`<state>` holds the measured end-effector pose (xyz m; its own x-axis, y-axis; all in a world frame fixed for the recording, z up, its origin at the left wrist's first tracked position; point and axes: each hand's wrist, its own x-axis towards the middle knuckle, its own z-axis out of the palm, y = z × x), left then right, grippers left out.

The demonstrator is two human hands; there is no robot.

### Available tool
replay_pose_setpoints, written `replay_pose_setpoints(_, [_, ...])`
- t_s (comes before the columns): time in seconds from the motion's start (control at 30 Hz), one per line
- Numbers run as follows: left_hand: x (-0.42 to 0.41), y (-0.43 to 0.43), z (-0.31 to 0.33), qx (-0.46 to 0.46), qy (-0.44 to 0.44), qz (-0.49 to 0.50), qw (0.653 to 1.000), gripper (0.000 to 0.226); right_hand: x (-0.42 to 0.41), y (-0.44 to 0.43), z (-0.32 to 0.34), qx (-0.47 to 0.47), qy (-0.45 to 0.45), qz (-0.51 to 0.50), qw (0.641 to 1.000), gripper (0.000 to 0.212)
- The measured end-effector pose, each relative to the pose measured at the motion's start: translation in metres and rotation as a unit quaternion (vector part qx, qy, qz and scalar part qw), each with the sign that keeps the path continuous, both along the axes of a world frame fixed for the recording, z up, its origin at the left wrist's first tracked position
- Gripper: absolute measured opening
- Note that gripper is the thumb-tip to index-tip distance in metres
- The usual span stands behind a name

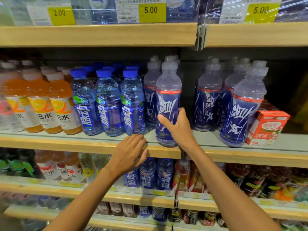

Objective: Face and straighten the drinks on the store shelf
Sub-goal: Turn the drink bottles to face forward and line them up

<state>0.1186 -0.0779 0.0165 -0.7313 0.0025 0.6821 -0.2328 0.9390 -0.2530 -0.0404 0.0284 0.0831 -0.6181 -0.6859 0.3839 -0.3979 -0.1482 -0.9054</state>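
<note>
Head | left hand (129,154) loose on wooden shelf (66,144) | right hand (178,129) grasps blue bottle (168,97)

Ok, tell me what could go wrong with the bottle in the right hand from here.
1. The bottle stands right at the shelf edge, ahead of its row; released there, it might tip off.
2. The right hand grips it low, so a quick turn could tilt it into the blue-cap bottles beside it.
3. The left hand rests on the edge, holding nothing; it may be slow to catch a slip.
</note>
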Motion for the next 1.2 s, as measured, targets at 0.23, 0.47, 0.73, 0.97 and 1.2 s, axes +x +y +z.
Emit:
replay_pose_setpoints(0.23, [-0.032, 0.054, 0.065, 0.403, 0.189, -0.066, 0.893, 0.029, 0.003, 0.051, 0.006, -0.019, -0.018, 0.067, 0.997, 0.044])
replay_pose_setpoints(0.47, [-0.077, 0.094, 0.134, 0.697, 0.254, -0.161, 0.651, 0.045, 0.017, 0.074, -0.002, -0.018, -0.042, 0.093, 0.995, 0.038])
replay_pose_setpoints(0.73, [-0.098, 0.109, 0.145, 0.719, 0.305, -0.158, 0.604, 0.017, 0.009, 0.089, -0.009, -0.038, -0.031, 0.103, 0.993, 0.040])
replay_pose_setpoints(0.97, [-0.097, 0.092, 0.153, 0.829, 0.099, -0.387, 0.392, 0.043, -0.018, 0.114, -0.014, -0.021, -0.318, 0.370, 0.873, 0.069])
replay_pose_setpoints(1.2, [-0.107, 0.090, 0.142, 0.826, 0.017, -0.501, 0.260, 0.051, -0.002, 0.107, -0.014, -0.006, -0.297, 0.398, 0.868, 0.081])
